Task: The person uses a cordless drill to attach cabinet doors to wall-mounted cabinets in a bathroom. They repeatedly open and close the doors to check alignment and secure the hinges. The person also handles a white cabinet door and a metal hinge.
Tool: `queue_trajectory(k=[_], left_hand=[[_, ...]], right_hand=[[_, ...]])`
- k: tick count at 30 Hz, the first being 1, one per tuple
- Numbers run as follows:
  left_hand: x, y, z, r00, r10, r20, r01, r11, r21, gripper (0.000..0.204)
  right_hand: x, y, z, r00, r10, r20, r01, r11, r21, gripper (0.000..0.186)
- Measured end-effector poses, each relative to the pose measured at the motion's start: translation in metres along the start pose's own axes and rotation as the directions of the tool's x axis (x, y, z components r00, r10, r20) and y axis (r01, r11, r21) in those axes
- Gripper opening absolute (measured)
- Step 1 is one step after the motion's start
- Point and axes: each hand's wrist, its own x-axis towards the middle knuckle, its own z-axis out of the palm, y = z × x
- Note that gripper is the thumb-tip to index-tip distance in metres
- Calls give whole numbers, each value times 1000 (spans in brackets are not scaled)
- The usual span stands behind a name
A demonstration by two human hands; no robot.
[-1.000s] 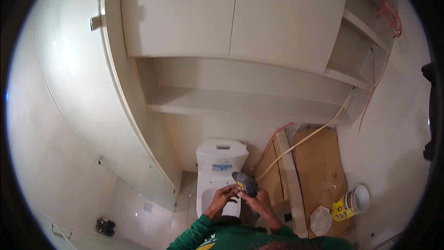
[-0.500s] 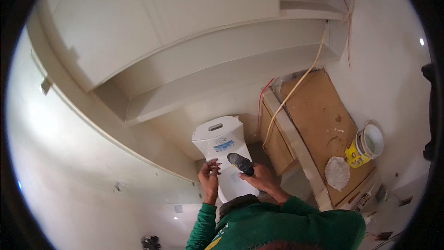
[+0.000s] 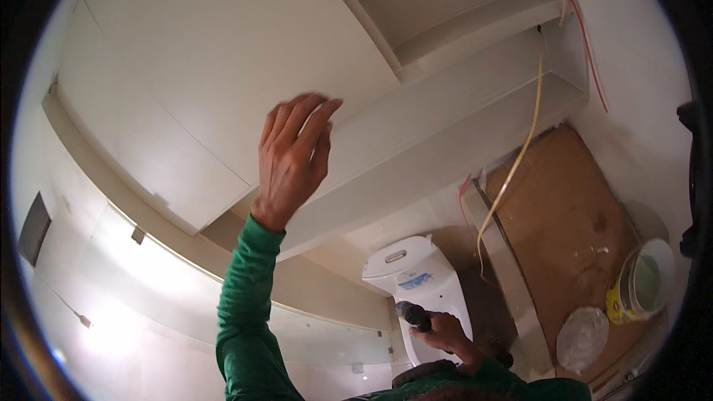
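The left hand (image 3: 292,160) is raised high above and left of the toilet (image 3: 440,291), back showing, fingers loosely curved and a little spread, the thumb apart from them. The right hand (image 3: 447,331) is wrapped around the handle of a dark power tool (image 3: 413,315), which is held over the toilet. Behind the left hand, up and left of the toilet, is a pale cabinet (image 3: 171,67). Right of the toilet, a yellow-sided bucket (image 3: 630,301) stands on a brown board (image 3: 549,204), near a whitish lump (image 3: 582,339).
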Motion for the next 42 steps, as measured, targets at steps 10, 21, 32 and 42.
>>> queue_trajectory(k=[10, 21, 32, 42], left_hand=[[100, -24, 60, 954, 223, 200, -276, 914, 298, 50], [137, -30, 56, 859, 348, 376, -468, 832, 298, 41], [86, -23, 51, 989, 130, 67, -145, 924, 353, 40], [-147, 1, 48, -270, -910, 315, 67, -344, -937, 46]], right_hand=[[33, 18, -36, 986, -85, 141, 87, 996, -5, 55], [40, 30, -36, 980, -134, 146, 123, 989, 80, 49], [49, 45, -65, 996, -71, 53, 66, 994, 92, 48], [45, 46, -90, 999, -34, 36, 29, 991, 132, 48]])
